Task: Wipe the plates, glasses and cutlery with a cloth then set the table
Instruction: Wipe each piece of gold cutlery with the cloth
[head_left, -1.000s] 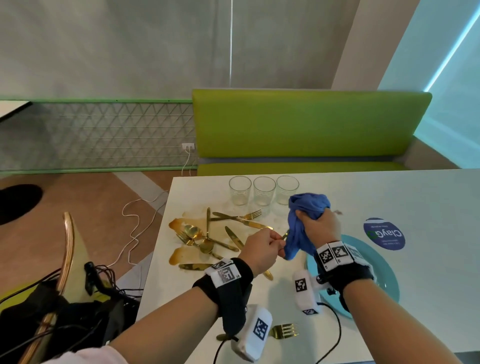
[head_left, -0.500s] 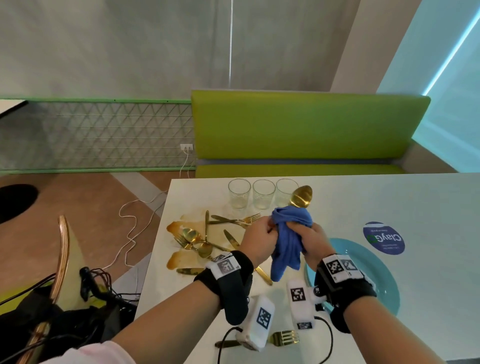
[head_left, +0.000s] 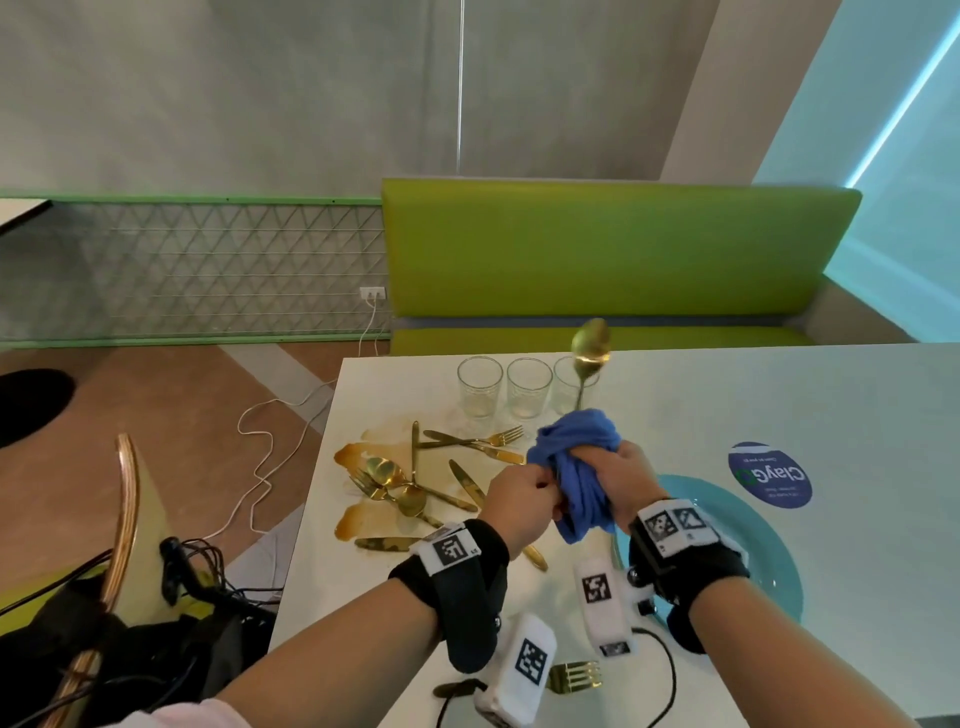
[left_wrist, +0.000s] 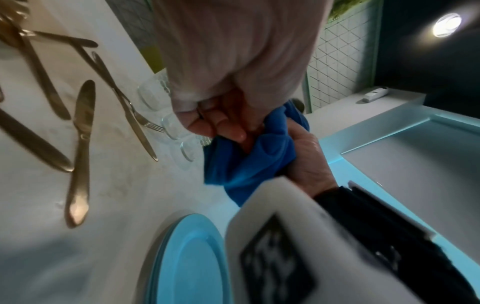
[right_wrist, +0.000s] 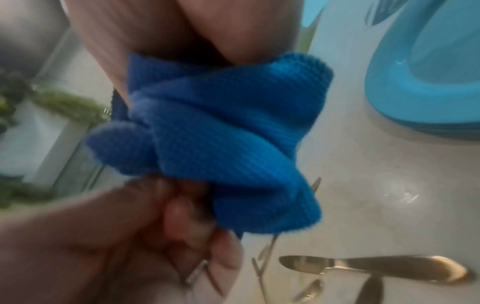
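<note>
White table, smooth top; its left edge runs beside a brown floor with loose white cable and a wooden chair off the near-left corner. By the left edge, a brown spill under a heap of gold cutlery: forks, knives, spoons, crossed and touching. Bare tabletop between the heap and the near edge, where a single gold fork lies. Along the far edge three clear ribbed glasses stand upright in a row, just beside each other. Left hand is fisted, fingers curled tight on the lower end of the spoon handle at the cloth's bottom, handle end itself hidden. Blue cloth, waffle-knit, bunched in a wad, is held above the table mid-width, in front of the glasses. Gold spoon, shiny oval bowl, sticks upright out of the cloth top, bowl above the rightmost glass. Right hand clamps round the cloth wad and the spoon stem inside. Under the right wrist, round turquoise plates, glossy, stacked, near the near edge. Round blue sticker further right; wide open tabletop beyond to the right edge
</note>
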